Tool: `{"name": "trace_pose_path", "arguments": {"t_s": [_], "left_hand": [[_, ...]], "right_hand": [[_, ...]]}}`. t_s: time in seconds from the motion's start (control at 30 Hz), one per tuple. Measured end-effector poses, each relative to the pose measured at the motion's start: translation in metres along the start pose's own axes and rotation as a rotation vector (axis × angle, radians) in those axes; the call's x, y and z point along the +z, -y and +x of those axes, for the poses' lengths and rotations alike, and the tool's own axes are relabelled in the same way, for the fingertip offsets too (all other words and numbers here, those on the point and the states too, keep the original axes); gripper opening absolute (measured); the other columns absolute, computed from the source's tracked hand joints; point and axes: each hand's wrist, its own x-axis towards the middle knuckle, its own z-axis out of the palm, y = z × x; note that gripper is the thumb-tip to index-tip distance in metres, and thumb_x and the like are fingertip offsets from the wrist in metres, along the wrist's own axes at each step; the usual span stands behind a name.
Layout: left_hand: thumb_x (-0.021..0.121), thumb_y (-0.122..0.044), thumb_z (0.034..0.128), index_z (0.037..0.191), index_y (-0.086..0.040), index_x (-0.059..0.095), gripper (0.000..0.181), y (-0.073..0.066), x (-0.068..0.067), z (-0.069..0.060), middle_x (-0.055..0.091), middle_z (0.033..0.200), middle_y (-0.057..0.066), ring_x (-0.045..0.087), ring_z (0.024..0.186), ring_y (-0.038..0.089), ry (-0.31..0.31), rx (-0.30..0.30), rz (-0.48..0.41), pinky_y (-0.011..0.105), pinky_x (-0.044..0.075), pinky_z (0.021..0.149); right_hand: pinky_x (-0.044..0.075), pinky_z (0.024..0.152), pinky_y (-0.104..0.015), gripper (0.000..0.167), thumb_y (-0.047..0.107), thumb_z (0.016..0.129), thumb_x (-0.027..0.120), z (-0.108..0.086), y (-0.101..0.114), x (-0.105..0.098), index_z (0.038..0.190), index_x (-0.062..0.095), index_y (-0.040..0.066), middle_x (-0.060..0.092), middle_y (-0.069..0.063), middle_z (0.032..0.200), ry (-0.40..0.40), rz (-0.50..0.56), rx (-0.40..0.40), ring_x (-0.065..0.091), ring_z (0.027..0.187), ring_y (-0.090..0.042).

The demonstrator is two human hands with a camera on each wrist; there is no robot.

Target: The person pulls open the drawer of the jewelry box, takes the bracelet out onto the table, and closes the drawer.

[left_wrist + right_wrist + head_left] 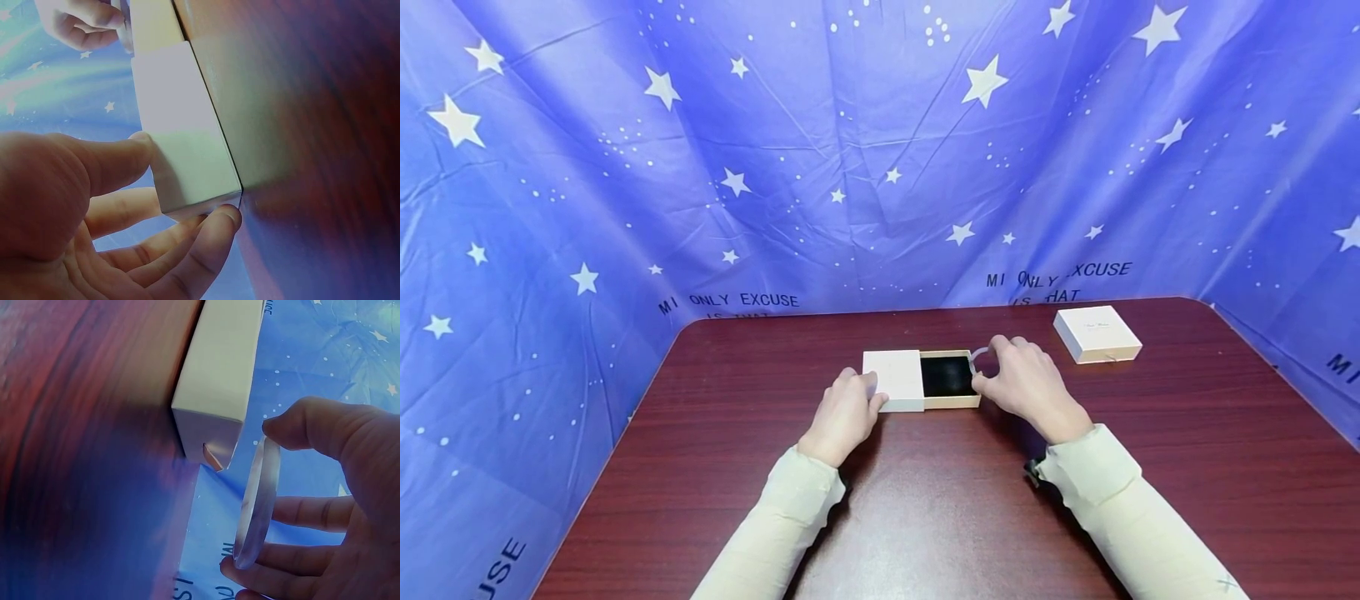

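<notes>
A white drawer box (895,379) lies on the table, its cream inner tray (951,402) slid partway out to the right. Black lining (946,377) shows inside the tray. My left hand (844,415) grips the closed left end of the box, thumb on one side and fingertips (225,219) at the end face. Beside the tray's pulled-out end, my right hand (1028,382) pinches a pale, translucent bangle (259,503) between thumb and fingers. In the right wrist view the bangle is apart from the tray end, where a small ribbon tab (212,459) sticks out.
A second white box (1097,333), closed and with small print on its lid, sits at the back right of the dark red wooden table (925,517). Behind the table hangs a blue curtain (850,150) with white stars.
</notes>
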Motion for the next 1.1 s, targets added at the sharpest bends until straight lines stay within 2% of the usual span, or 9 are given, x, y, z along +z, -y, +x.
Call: {"name": "trace_pose_path", "arguments": {"t_s": [0.67, 1.1], "left_hand": [[0.067, -0.023, 0.0896, 0.080, -0.011, 0.059, 0.017, 0.000, 0.000, 0.000, 0.052, 0.078, 0.010, 0.061, 0.071, 0.034, 0.006, -0.006, 0.005, 0.043, 0.050, 0.060], [0.067, -0.023, 0.0896, 0.090, -0.009, 0.064, 0.014, -0.002, 0.000, 0.000, 0.055, 0.082, 0.012, 0.063, 0.073, 0.035, 0.007, -0.014, 0.006, 0.045, 0.051, 0.062]], "right_hand": [[0.043, 0.065, -0.053, 0.043, 0.036, 0.072, 0.071, -0.006, -0.008, 0.002, 0.094, 0.059, 0.001, 0.058, -0.018, 0.082, -0.015, -0.025, -0.007, 0.058, 0.077, -0.044], [0.043, 0.064, -0.053, 0.043, 0.036, 0.071, 0.071, -0.006, -0.011, 0.002, 0.093, 0.059, 0.002, 0.058, -0.018, 0.082, -0.008, -0.031, -0.002, 0.058, 0.078, -0.044]]}}
